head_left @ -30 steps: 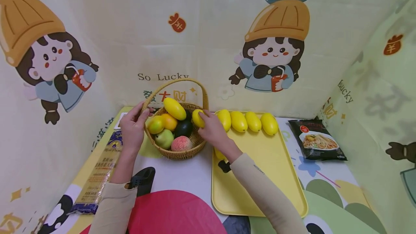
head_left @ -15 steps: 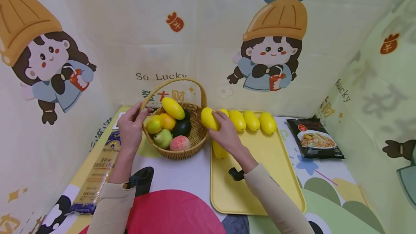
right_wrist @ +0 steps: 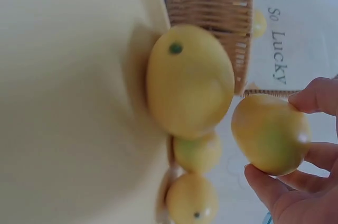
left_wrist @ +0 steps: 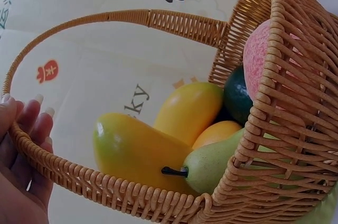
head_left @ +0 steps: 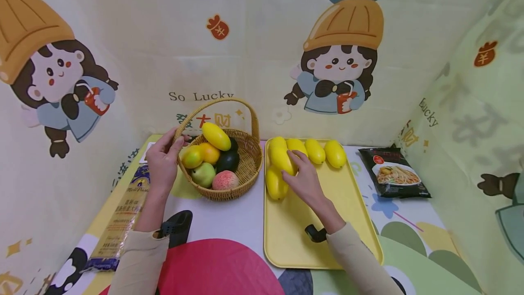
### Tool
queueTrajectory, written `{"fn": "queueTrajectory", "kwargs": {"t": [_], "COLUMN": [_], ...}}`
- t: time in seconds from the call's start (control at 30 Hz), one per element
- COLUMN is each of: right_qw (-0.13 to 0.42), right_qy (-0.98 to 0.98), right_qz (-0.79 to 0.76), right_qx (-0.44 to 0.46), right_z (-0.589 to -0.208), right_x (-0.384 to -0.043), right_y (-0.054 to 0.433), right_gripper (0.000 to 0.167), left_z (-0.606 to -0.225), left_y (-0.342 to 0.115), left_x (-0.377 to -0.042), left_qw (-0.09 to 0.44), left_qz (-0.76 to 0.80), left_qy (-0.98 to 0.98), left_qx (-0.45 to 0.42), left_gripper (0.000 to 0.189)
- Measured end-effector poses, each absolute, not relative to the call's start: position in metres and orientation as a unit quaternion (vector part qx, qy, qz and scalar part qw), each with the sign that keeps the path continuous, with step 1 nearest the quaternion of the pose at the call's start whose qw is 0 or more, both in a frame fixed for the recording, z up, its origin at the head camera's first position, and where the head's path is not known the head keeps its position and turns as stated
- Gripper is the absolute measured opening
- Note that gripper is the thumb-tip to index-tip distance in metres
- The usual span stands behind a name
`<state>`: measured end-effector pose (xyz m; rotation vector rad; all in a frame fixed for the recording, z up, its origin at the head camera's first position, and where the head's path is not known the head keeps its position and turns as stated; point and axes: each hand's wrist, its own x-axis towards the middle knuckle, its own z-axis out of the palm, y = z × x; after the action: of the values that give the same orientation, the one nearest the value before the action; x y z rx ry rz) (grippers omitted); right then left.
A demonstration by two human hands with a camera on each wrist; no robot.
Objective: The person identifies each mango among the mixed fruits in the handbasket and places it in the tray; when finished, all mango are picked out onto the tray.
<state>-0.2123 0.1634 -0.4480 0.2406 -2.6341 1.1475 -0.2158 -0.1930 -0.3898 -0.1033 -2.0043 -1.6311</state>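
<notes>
My right hand (head_left: 304, 179) grasps one smooth yellow, mango-like oval fruit (head_left: 281, 157) between thumb and fingers, raised above the left side of the rectangular yellow tray (head_left: 294, 251). Its long axis slants from far left to near right, the near-right end tucked between my fingertips, the other end pointing away from my palm. The fruit lies just left of this hand and well right of my left hand (head_left: 162, 158), which grips the arched handle (head_left: 231, 99) of the round tan wicker basket (head_left: 229, 195). Another yellow oval fruit (head_left: 276, 185) rests on the tray, nearer me.
</notes>
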Motion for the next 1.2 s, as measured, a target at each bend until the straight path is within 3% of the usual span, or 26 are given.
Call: {"fn": "queueTrajectory", "kwargs": {"t": [0.6, 1.2], "right_qw": [0.077, 0.032], "right_qy": [-0.905, -0.895], "right_qz": [0.418, 0.444], "right_qx": [0.038, 0.013], "right_z": [-0.476, -0.493], "right_x": [-0.176, -0.182], "right_y": [0.212, 0.211], "right_gripper": [0.064, 0.067], "left_z": [-0.393, -0.391], "left_y": [-0.195, -0.195], "left_x": [-0.216, -0.219], "left_qw": [0.27, 0.275], "left_qz": [-0.612, -0.609], "left_qy": [-0.742, -0.742], "left_qx": [-0.039, -0.046], "left_gripper": [0.034, 0.033]}}
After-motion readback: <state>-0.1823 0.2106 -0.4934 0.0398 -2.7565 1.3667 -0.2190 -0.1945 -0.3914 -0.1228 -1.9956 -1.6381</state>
